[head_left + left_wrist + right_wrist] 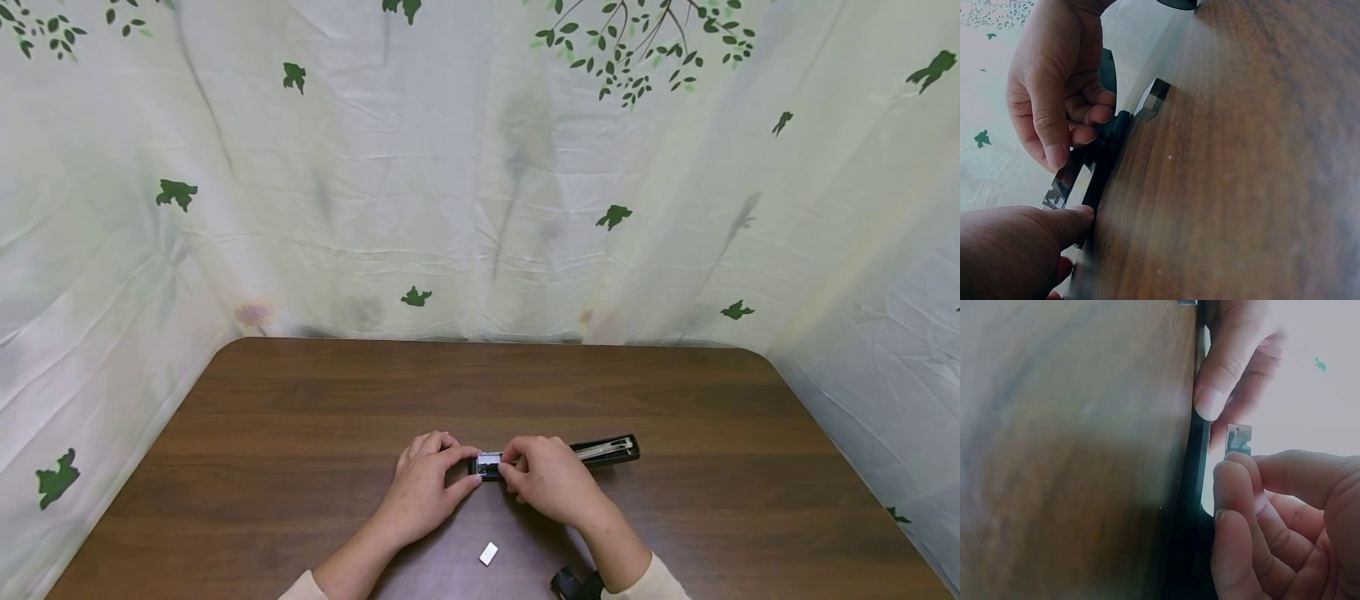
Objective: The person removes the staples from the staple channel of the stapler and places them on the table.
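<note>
A black stapler lies spread open on the table, its top arm stretching to the right with a metal channel inside. My left hand holds the end of the stapler base between thumb and forefinger. Over the base, my right hand pinches a notched metal rail of the stapler between thumb and fingers. Its free end points toward the left hand, and the right fingers hide the rest. Nearer to me on the table sits a small silvery block of staples.
The brown wooden table has rounded far corners. White cloth printed with leaves hangs behind it and on both sides. A black device is at the right wrist, beside a cream sleeve.
</note>
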A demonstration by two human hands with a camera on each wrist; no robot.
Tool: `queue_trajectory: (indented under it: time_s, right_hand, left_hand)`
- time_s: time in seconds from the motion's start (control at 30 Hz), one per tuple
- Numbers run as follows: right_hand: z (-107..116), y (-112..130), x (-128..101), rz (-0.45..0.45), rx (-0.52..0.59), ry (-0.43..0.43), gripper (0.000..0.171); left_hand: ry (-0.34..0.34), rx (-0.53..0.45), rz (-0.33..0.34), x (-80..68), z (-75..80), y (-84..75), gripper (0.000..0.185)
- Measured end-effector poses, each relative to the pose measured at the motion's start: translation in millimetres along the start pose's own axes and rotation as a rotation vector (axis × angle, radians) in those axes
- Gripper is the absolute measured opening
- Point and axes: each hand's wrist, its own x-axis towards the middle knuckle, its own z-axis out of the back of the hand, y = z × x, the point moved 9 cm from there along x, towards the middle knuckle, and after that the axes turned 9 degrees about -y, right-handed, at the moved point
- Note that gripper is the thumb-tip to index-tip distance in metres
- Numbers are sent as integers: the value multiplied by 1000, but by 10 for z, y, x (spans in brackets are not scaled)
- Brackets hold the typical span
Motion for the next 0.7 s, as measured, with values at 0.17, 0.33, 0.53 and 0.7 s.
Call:
queue_trajectory:
  time_s: [0.17, 0.33, 0.53, 0.7]
  right_hand:
    - [-9, 13, -5, 5, 5, 6, 6]
    - [-9, 12, -1, 4, 5, 7, 6]
    - [-13, 9, 3, 4, 11, 6, 6]
    - [-7, 9, 5, 7, 4, 0, 6]
  left_hand:
    - [5, -4, 5, -3, -6, 2, 28]
    - [8, -3, 8, -1, -9, 2, 28]
    - [5, -3, 3, -3, -4, -1, 27]
    - [1, -9, -3, -2, -2, -8, 27]
